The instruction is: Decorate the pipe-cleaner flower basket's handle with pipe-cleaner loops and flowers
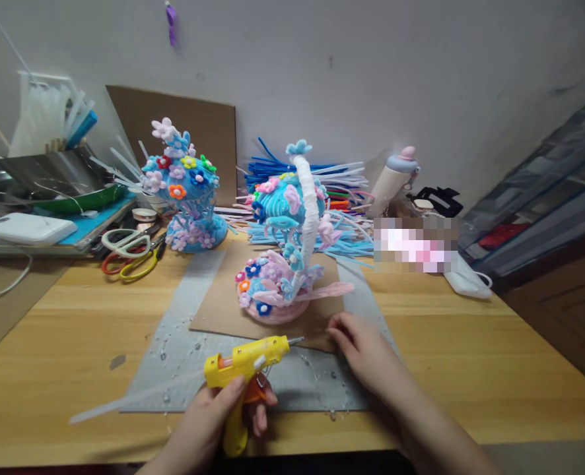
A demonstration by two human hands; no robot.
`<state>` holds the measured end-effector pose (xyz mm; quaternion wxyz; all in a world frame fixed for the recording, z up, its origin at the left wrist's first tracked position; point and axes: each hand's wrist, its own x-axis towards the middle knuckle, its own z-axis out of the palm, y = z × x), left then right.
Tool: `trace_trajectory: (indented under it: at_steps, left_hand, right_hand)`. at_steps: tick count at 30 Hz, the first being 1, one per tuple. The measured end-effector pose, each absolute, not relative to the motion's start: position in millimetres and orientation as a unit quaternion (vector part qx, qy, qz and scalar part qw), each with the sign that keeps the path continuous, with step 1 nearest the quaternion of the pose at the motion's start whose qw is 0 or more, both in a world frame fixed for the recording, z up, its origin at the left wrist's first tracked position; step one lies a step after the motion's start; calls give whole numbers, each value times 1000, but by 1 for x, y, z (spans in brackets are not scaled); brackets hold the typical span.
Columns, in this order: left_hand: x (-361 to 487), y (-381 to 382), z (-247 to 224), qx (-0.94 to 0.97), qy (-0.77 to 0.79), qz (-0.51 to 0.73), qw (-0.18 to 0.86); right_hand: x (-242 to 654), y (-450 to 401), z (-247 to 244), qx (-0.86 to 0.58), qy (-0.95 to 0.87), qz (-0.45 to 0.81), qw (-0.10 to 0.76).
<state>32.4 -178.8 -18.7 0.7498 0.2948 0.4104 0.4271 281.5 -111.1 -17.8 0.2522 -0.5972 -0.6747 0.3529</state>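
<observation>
My left hand is wrapped around a yellow glue gun, whose metal nozzle points right. A long translucent glue stick sticks out of its back. My right hand is closed, thumb and fingers together at the right front corner of a brown cardboard sheet. On that sheet stands a pipe-cleaner flower ornament, with a blue domed top, a pink base dotted with small flowers and a curved white stem. The glue gun's tip is in front of the base, apart from it.
A grey mat with glue strings lies under the cardboard. Behind stand a second flower ornament, bundled pipe cleaners and a bottle. Several scissors, a white power bank and a metal pot are left.
</observation>
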Motion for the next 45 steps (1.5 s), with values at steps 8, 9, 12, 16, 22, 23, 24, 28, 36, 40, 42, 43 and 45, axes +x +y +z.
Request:
trace_trajectory:
  at_steps: [8,9,12,16,22,23,24,28,36,40,42,43,45]
  left_hand:
    - [30,-180,-24,319,445,393,739]
    - [30,-180,-24,318,451,391,737]
    - [32,-180,-23,291,455,408,737]
    - [32,-180,-22,289,442,424,736]
    - [30,-179,-24,371,473,408,687]
    - [31,-179,-23,379,476,408,680]
    - [31,-179,-23,385,477,409,676]
    - [32,-178,-22,403,468,407,673]
    - [32,-179,-33,368,432,430,702]
    - [31,-180,-37,370,430,429,703]
    - [30,-180,-38,372,433,423,704]
    - [30,-180,-39,374,435,421,703]
    - [29,-180,-42,376,438,422,699]
  right_hand:
    - [247,-136,-11,-426,-417,675,434]
    - [244,-138,-13,-411,-396,689,446]
    - [237,-144,-19,-379,-369,699,481]
    - [233,-147,-21,-370,-365,696,496]
    - [230,-147,-21,-365,-353,702,499]
    - [230,-148,-20,-366,-351,703,498]
    - [230,-148,-20,-366,-350,705,497]
    - [229,-150,-19,-365,-347,710,493]
    - [230,-149,-18,-362,-357,707,492]
    - [230,-150,-17,-362,-352,709,492]
    - [230,-150,-16,-362,-347,712,492]
    - [230,-150,-16,-363,-345,713,492]
    - [229,-150,-16,-363,-342,713,493]
